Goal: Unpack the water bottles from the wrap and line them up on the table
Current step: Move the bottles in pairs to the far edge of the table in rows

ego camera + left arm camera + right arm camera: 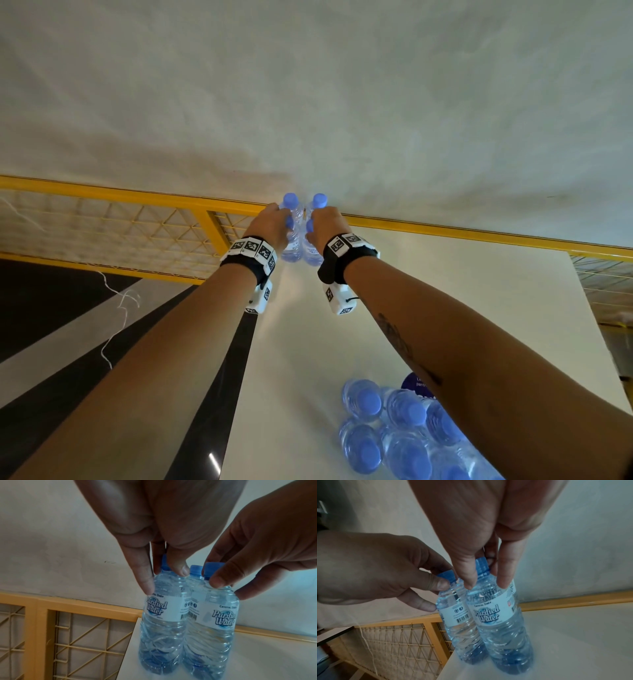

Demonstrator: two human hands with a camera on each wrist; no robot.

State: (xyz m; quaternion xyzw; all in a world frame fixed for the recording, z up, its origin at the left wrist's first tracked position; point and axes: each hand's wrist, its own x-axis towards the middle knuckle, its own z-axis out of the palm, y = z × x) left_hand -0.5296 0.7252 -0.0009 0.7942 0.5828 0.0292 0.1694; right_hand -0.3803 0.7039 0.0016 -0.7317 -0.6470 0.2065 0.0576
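Note:
Two clear water bottles with blue caps stand side by side at the far left corner of the white table (445,291). My left hand (279,226) pinches the neck of the left bottle (161,622), fingers just below its cap. My right hand (317,228) pinches the neck of the right bottle (496,622) the same way. Both bottle bases rest on the tabletop. Directly behind them stand two more bottles (290,199), with mainly their caps showing. The wrapped pack (394,431) with several bottles sits at the near right, partly under my right forearm.
A yellow railing (137,197) with wire mesh panels runs along the table's far and left sides, in front of a pale wall. The table's left edge (260,342) drops to a dark striped floor. A white string (116,318) hangs from the mesh.

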